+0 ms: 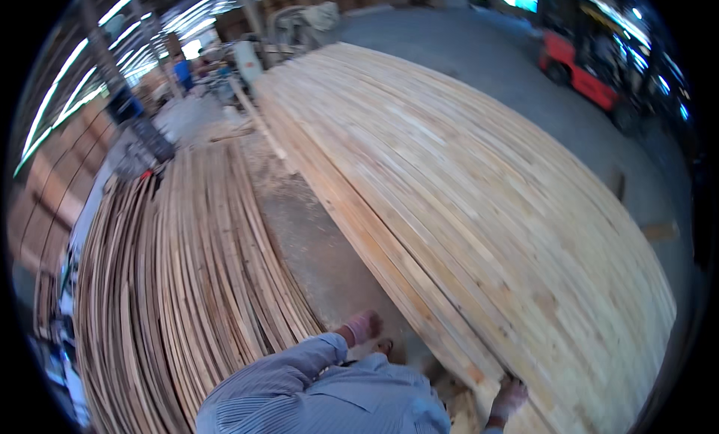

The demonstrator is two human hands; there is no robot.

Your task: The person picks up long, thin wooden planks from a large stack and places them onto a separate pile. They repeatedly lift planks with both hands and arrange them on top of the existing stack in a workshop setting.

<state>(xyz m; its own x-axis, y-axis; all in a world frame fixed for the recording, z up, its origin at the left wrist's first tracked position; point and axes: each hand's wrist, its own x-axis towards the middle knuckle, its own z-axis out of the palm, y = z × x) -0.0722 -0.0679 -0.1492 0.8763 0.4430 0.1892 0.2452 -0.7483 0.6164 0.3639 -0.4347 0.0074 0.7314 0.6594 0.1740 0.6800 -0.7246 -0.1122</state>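
Observation:
My left hand (pixel 365 325), in a pinkish covering, hangs over the floor gap between two spreads of timber. It is blurred and its fingers do not show clearly; no object is visible in it. At the near edge of the wide spread of pale wooden strips (pixel 464 179), my right hand (pixel 510 397) is closed on a long wooden strip (pixel 419 284) beside a dark seam. The seam runs lengthwise between the outer strips and the rest. My right fingertips are partly hidden.
On the left lies a stack of rough, darker wooden strips (pixel 210 262). A red forklift (pixel 580 71) stands at the far right. Sawdust covers the floor (pixel 307 224) between the timber. A person in blue (pixel 183 72) is far back left, near large brown stacks (pixel 75 157).

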